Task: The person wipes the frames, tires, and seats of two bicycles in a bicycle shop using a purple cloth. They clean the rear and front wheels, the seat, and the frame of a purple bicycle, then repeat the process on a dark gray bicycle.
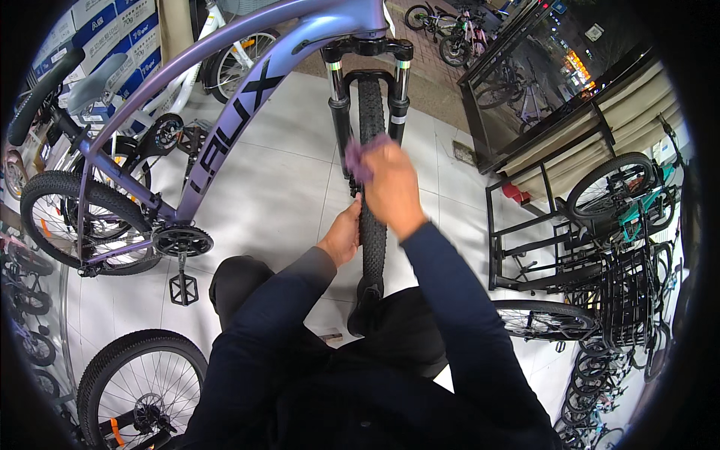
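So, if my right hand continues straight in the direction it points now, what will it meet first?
Beyond the purple cloth it holds, the right hand would probably meet the left fork leg first; depth is unclear, so it might pass in front.

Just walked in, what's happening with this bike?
The person's bare right hand grips a crumpled purple cloth, motion-blurred, by the black knobby front wheel of a glossy purple-blue bicycle. The bare left hand is at the wheel's left side. Whether the cloth touches anything is unclear.
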Demonstrator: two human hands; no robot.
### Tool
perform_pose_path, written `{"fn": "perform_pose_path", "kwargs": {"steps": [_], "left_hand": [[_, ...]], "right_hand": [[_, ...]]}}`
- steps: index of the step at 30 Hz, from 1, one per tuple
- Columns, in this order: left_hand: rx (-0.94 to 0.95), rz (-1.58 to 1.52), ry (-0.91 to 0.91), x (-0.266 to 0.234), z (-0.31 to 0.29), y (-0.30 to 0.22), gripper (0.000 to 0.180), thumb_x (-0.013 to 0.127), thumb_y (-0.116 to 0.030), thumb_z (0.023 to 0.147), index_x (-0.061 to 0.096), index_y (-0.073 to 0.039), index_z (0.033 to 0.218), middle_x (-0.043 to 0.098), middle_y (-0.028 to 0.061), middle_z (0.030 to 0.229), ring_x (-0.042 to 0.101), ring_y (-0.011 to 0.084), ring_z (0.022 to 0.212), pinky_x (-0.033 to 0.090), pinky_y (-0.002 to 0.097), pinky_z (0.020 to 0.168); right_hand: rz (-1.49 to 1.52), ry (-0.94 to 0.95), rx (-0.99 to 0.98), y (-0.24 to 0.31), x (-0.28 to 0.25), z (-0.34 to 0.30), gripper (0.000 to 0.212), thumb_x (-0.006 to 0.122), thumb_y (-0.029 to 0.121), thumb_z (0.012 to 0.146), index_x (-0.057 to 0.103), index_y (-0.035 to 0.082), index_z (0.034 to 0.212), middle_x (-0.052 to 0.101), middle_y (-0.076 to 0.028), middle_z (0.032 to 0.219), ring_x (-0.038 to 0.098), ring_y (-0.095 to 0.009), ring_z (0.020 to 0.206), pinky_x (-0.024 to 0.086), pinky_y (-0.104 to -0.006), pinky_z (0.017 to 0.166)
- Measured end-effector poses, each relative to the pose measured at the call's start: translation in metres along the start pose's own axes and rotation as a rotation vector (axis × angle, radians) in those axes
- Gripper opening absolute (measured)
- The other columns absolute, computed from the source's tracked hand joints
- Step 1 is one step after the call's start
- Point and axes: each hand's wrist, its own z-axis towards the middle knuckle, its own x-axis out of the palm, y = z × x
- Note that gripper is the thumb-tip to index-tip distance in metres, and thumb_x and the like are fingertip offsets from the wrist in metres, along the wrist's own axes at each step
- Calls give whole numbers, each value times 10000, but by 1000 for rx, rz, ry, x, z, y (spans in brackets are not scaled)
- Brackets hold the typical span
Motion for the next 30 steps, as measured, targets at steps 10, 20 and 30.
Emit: {"fn": "perform_pose_path", "kwargs": {"steps": [10, 20, 30], "left_hand": [[6, -145, 274, -5, -5, 20, 580, 283, -524, 1137, 580, -70, 1342, 687, 100, 1263, 673, 230, 1163, 536, 397, 1038], [35, -44, 80, -21, -10, 30, 500, 433, -497, 1095, 562, -146, 1428, 668, 23, 1362, 658, 173, 1200, 525, 335, 1015], [551, 531, -270, 26, -20, -37, 556, 511, -411, 1097, 487, 25, 1442, 637, 70, 1289, 594, 152, 1154, 453, 321, 1034]], "right_hand": [[274, 95, 377, 39, -40, -172, 286, 715, -58, 744, 736, 27, 1017, 674, -164, 962, 679, -348, 914, 556, -392, 804], [187, -216, 286, 19, -11, -30, 310, 675, -28, 777, 675, 9, 1085, 646, -227, 1126, 641, -423, 1056, 528, -431, 918], [593, -98, 616, 27, -26, -161, 228, 745, 46, 902, 663, -32, 1100, 693, -121, 1060, 666, -234, 949, 520, -304, 869]]}}
